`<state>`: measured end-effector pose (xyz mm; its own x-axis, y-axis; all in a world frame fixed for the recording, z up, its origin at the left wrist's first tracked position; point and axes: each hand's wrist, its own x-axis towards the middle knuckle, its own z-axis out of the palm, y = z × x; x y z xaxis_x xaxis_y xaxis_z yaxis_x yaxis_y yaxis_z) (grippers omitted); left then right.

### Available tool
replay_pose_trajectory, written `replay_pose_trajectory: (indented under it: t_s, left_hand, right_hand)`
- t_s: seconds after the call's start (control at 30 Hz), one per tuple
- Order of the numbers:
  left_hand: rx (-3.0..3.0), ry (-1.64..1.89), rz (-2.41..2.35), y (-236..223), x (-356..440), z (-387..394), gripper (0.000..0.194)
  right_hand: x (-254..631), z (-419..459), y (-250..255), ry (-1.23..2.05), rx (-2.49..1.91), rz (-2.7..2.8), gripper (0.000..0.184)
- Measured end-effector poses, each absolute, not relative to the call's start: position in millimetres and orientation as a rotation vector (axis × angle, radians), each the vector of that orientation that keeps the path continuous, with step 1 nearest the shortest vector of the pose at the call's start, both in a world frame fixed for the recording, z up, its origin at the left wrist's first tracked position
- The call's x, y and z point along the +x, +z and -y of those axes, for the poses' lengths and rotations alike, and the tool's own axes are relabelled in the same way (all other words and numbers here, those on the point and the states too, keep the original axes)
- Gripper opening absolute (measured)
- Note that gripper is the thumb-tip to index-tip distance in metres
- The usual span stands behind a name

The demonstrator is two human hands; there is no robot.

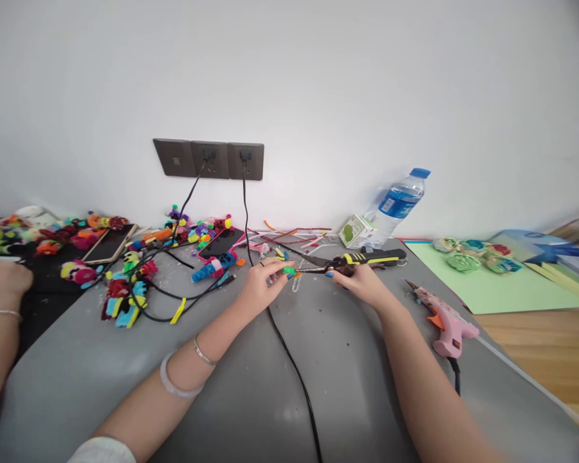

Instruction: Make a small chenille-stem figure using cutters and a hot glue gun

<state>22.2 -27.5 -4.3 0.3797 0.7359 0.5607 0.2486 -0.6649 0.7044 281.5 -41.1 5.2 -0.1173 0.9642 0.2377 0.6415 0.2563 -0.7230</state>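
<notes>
Near the middle of the table, my left hand [264,280] pinches a small green fuzzy piece [287,271] between thumb and fingers. A bit of orange shows at the piece's right side. My right hand [359,283] is closed around a pair of scissors with black and yellow handles [374,258]. Their long dark blades are spread and point left, the lower one reaching to the green piece. My right fingers are partly hidden behind the thumb and palm. Loose pipe cleaners [299,235] lie just behind the blades.
Fuzzy figures [125,292], a phone [110,244] and cables cover the left side. A black cord [289,354] crosses the table before me. To the right are a pink glue gun [451,321], a bottle [398,206] and green paper [492,292]. Another person's hand [2,283] is at far left.
</notes>
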Motion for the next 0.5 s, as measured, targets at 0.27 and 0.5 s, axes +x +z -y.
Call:
replay_pose_trajectory:
  t_s: [0.27,0.5]
  left_hand:
    - [2.07,1.23,-0.884,-2.6,23.9,28.6,0.027]
    - [2.014,1.235,-0.891,-0.9,23.4,29.0,0.013]
  right_hand:
    - [280.3,41.0,5.2,0.6,-1.454,1.837,0.041]
    - [279.6,41.9,6.5,0.59,-1.472,1.832,0.043]
